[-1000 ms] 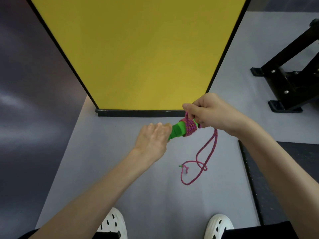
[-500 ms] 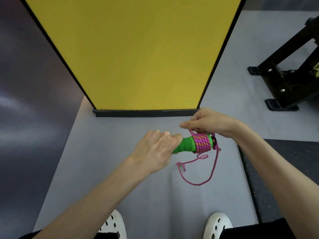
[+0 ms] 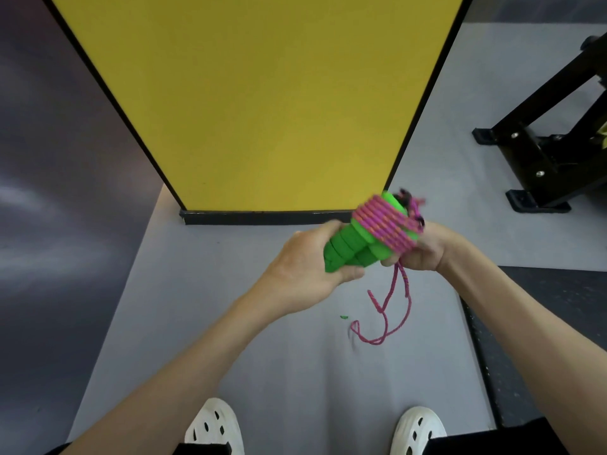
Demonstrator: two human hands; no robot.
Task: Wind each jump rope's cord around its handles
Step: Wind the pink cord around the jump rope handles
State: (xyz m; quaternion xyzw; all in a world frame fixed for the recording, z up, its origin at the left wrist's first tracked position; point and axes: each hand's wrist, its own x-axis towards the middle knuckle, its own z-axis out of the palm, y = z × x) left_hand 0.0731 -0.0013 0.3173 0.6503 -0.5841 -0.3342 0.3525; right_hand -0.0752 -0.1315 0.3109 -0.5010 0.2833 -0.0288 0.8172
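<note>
1. Yellow panel point(image 3: 262, 93) stands far, and grey floor point(image 3: 203, 323) runs from it to my white shoes point(image 3: 213, 428). A black rack point(image 3: 542, 152) sits far right. I work over bare floor, I judge, so the slack can hang free.
2. Both forearms enter from the near edge and converge mid-scene. The bundle is held in the air between them, near the panel's right foot.
3. Left hand point(image 3: 305, 267): fingers and thumb wrap round the near, bare ends of the two green handles point(image 3: 348, 247), clamping them side by side. Probable reason: it anchors them so the pair neither splays nor spins under tension.
4. Right hand point(image 3: 423, 251): cupped under the far, wound end and curled on the coils. Its fingertips are hidden and blurred. Probable reason: it pins the turns against slipping.
5. Cord point(image 3: 384, 228): tight pink turns band the far half of the handles, which tilt up and to the right.
6. Loose tail point(image 3: 391, 310): it drops from under the right hand in a short loop. Whether it touches the floor I cannot tell. Estimate: this rope is nearly wound.
7. Green fleck point(image 3: 344, 317): it lies on the floor, left of the tail.
</note>
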